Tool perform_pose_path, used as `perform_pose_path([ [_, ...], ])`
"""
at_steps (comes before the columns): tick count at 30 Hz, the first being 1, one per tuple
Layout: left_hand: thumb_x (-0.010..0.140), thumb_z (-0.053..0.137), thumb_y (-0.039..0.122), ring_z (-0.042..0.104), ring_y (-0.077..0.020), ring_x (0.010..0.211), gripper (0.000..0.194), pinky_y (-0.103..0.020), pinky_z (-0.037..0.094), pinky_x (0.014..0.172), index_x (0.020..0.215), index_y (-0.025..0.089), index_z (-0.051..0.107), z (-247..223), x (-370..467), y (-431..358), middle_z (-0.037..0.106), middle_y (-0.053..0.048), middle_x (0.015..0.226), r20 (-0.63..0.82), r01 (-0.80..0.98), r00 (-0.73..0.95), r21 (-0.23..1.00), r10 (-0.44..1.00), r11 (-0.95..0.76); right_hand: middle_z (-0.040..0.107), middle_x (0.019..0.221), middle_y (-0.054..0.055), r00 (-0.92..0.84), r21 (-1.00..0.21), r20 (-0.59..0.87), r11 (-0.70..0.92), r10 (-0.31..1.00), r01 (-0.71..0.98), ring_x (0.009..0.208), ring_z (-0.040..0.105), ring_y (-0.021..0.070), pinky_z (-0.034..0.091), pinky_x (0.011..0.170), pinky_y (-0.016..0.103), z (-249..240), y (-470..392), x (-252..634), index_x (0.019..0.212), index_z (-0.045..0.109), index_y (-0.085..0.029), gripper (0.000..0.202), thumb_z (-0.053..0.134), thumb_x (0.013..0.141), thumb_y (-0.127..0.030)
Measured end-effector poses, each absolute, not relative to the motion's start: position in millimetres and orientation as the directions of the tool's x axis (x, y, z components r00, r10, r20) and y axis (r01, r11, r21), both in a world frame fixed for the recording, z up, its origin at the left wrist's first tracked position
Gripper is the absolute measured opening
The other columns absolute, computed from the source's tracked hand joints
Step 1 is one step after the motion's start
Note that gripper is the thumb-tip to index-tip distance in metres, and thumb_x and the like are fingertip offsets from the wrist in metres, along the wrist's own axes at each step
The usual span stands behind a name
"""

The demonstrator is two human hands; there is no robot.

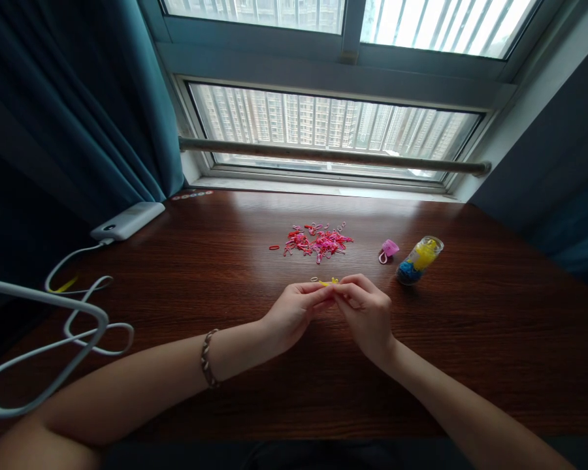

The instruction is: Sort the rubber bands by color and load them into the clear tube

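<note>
My left hand [289, 316] and my right hand [370, 316] meet over the middle of the table, fingertips pinched together. Between them are small yellow plastic links [329, 282], partly hidden by the fingers, so their exact shape and number are unclear. A single pale link [314, 279] lies just beyond my left fingers. Farther back is a loose pile of pink and red plastic links [323, 243], with one red link [274, 247] apart at its left. To the right of the pile lies a pink cap [390, 247] with a pale loop.
A small clear bottle [420, 260] holding yellow and blue pieces is right of my hands. At the left, a white power bank [128, 220] joins a looping white cable [85, 318]. A blue curtain [127, 104] and a window with a rail [333, 155] border the table [494, 313].
</note>
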State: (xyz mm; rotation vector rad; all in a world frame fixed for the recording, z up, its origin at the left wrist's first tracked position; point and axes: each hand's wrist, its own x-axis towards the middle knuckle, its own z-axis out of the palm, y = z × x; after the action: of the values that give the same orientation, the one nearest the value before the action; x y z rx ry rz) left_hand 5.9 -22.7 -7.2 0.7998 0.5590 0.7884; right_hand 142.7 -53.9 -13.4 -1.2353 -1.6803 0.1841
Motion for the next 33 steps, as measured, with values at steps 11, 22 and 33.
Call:
perform_pose_path([
  [11, 0.056, 0.073, 0.014, 0.061, -0.0125, 0.066, 0.016, -0.023, 0.048, 0.068, 0.069, 0.009, 0.067, -2, -6, 17, 0.067, -0.008, 0.073, -0.400, -0.068, 0.601, 0.837, 0.692, 0.542, 0.051, 0.064, -0.002, -0.086, -0.685, 0.473, 0.427, 0.877, 0.591, 0.058, 0.046, 0.0109, 0.038, 0.055, 0.022, -9, -36, 156, 0.071, 0.050, -0.018, 0.017, 0.066, 0.067, -0.024],
  [22, 0.051, 0.076, 0.012, 0.061, -0.0132, 0.070, 0.023, -0.023, 0.048, 0.068, 0.071, 0.009, 0.065, -10, -25, 64, 0.066, -0.007, 0.073, -0.282, -0.255, 0.283, 0.899, 0.917, 0.356, 0.057, 0.073, 0.000, -0.441, -0.548, 0.248, 0.500, 0.862, 0.671, 0.063, 0.050, 0.0095, 0.039, 0.061, 0.021, -41, 37, 150, 0.076, 0.061, -0.017, 0.005, 0.059, 0.072, -0.015],
  [33, 0.054, 0.074, 0.023, 0.060, -0.0146, 0.070, 0.025, -0.025, 0.046, 0.067, 0.076, 0.011, 0.069, -10, -22, 52, 0.067, -0.009, 0.076, -0.210, -0.061, 0.351, 0.967, 0.912, 0.246, 0.051, 0.074, 0.003, -0.299, -0.508, 0.292, 0.412, 0.909, 0.757, 0.070, 0.047, 0.0144, 0.037, 0.064, 0.027, -3, -2, 210, 0.073, 0.050, -0.017, 0.006, 0.049, 0.078, -0.014],
])
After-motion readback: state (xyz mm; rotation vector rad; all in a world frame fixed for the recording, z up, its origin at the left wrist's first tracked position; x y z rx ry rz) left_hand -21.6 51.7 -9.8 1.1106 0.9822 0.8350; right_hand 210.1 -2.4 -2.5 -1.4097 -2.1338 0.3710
